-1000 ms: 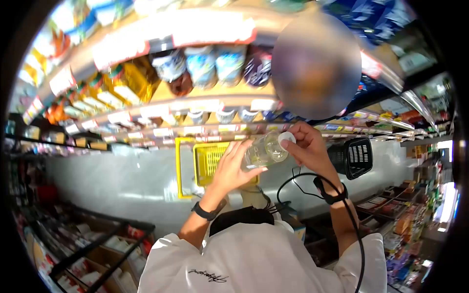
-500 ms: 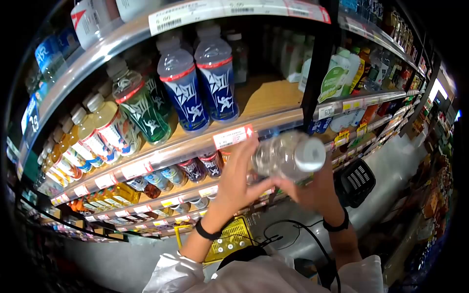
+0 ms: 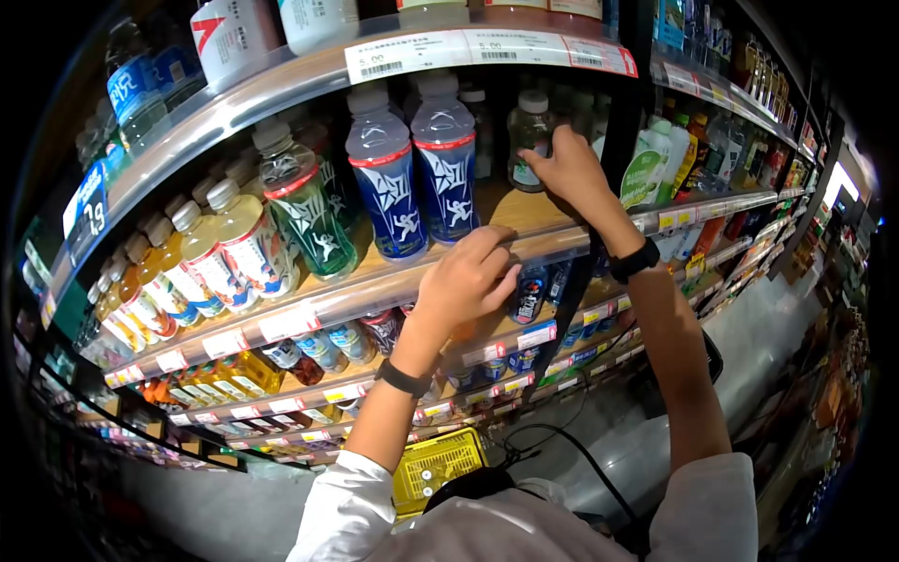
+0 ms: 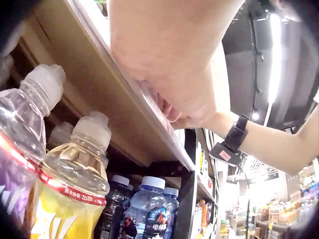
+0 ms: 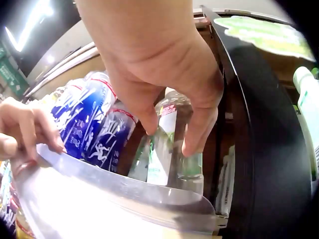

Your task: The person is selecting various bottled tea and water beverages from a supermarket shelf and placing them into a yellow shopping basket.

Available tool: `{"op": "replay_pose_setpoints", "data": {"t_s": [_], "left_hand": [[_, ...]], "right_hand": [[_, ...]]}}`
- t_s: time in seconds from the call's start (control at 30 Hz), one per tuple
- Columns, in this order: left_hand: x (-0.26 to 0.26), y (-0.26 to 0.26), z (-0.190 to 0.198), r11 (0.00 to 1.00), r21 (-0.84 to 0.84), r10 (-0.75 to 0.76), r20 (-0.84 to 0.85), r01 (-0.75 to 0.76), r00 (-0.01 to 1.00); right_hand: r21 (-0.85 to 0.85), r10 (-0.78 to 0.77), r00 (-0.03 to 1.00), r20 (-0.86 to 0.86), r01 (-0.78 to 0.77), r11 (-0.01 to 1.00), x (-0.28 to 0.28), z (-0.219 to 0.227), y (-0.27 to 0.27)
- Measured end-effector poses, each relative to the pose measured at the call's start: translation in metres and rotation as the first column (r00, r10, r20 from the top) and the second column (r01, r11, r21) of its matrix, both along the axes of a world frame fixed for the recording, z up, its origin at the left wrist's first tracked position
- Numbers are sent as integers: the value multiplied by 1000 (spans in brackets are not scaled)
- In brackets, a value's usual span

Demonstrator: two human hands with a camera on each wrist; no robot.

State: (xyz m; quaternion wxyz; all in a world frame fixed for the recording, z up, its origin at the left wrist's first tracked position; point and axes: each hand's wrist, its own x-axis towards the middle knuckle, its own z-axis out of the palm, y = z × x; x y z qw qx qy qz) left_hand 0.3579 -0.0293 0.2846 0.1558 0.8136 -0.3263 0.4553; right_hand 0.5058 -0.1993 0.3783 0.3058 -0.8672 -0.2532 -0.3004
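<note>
In the head view my right hand (image 3: pixel 568 173) is inside the shelf bay, thumb and fingers either side of a clear bottle (image 3: pixel 530 140) that stands upright on the wooden shelf board. From the right wrist view, the fingers straddle this bottle (image 5: pixel 164 149), whose label is white and green; the palm hides its cap. My left hand (image 3: pixel 461 286) rests loosely bent at the shelf's front edge, holding nothing. Its fingertips touch the clear edge strip (image 5: pixel 114 184). Left of the right hand stand two blue-labelled bottles (image 3: pixel 445 178).
A black upright post (image 5: pixel 259 129) borders the bay on the right. More drinks, including a green-labelled bottle (image 3: pixel 304 211), line the shelf to the left. A price-tag strip (image 3: pixel 487 49) runs overhead. Below are a yellow basket (image 3: pixel 440 464) and a loose black cable (image 3: pixel 585 454).
The clear bottle, earlier between both hands away from the shelf, is now on the shelf in my right hand. My left hand has come off it onto the shelf edge. The view has lifted from the floor.
</note>
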Motion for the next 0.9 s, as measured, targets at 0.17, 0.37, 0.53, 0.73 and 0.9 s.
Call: {"op": "replay_pose_setpoints", "data": {"t_s": [0.17, 0.37, 0.53, 0.73, 0.9], "left_hand": [[3, -3, -2, 1000, -25, -18, 11, 18, 1000], [2, -3, -3, 1000, -18, -22, 28, 22, 999], [3, -3, -4, 999, -29, -35, 43, 36, 998], [5, -3, -7, 1000, -3, -10, 64, 11, 998], [5, -4, -6, 1000, 11, 5, 61, -6, 998]], "right_hand": [[-74, 18, 999, -41, -21, 997, 39, 1, 5], [-477, -74, 990, -118, 9, 879, 85, -3, 21], [-558, -51, 987, -151, -43, 829, 94, -5, 23], [-432, -121, 959, -257, -2, 902, 61, 3, 26], [-300, -145, 969, -202, 80, 951, 17, -2, 52]]}}
